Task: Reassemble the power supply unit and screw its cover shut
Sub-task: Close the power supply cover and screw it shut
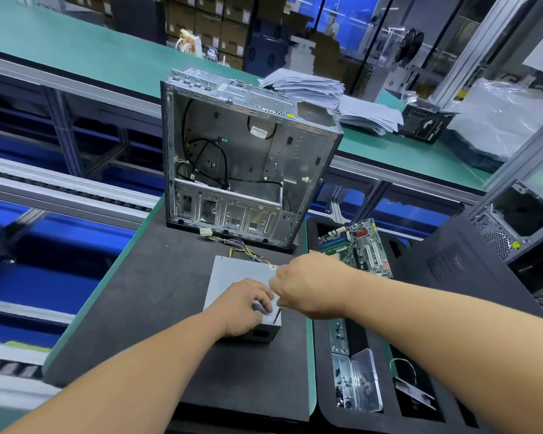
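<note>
The cover (235,274) sat on the power supply unit (243,296); left hand (243,303) fingers pressed it; right hand (308,288) fingers gripped a screwdriver (277,315) at the near-right corner, so screwing seemed unfinished.

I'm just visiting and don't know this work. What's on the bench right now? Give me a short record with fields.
Work piece: grey power supply unit, lying flat on a black mat
Left hand: rests on the unit's cover, fingers curled at its near right corner
Right hand: holds a thin screwdriver, tip at that corner
Behind: open computer case, standing upright
Right side: motherboard; clear box of screws, lid open
</note>
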